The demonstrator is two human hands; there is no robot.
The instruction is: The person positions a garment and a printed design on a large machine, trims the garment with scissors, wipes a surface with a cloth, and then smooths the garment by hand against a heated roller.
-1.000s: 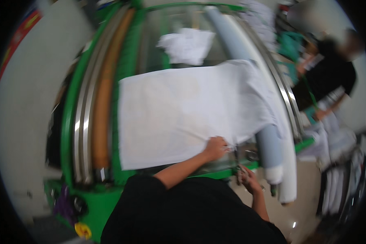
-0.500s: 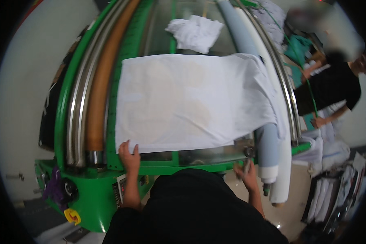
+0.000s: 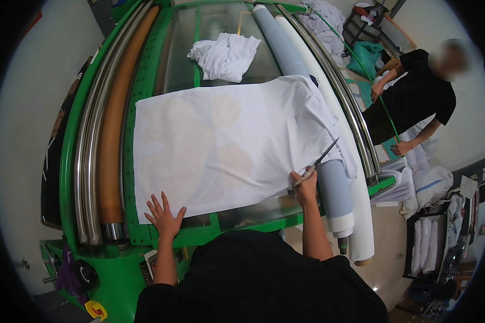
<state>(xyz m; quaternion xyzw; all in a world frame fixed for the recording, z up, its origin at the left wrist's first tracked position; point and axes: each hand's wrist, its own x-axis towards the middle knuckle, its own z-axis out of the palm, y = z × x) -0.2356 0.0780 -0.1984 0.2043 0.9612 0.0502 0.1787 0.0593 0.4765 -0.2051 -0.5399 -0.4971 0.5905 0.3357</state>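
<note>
White fabric [image 3: 199,145] with faint tan and bluish patterns lies across the green-framed machine [image 3: 167,237]. On its near left corner rests my left hand [image 3: 166,216], flat with fingers spread. My right hand [image 3: 306,187] is closed around the pale handles of a pair of scissors [image 3: 324,152], over the fabric's near right edge. Their dark blades point away and to the right, above the cloth. At the right the fabric drapes over a blue-grey roll [image 3: 334,188]. A crumpled white cloth [image 3: 226,56] sits farther back on the machine's bed.
Metal rollers [image 3: 86,161] and a brown roller [image 3: 113,145] line the left side. Beyond the blue-grey roll lies a white roll [image 3: 364,226]. At the right, a co-worker [image 3: 409,97] in black holds a green rod [image 3: 365,70]. White bundles [image 3: 435,184] lie nearby.
My right hand has risen from near the machine's front edge onto the fabric's near right part, carrying the scissors. My left hand's fingers have spread at the corner. The view has shifted.
</note>
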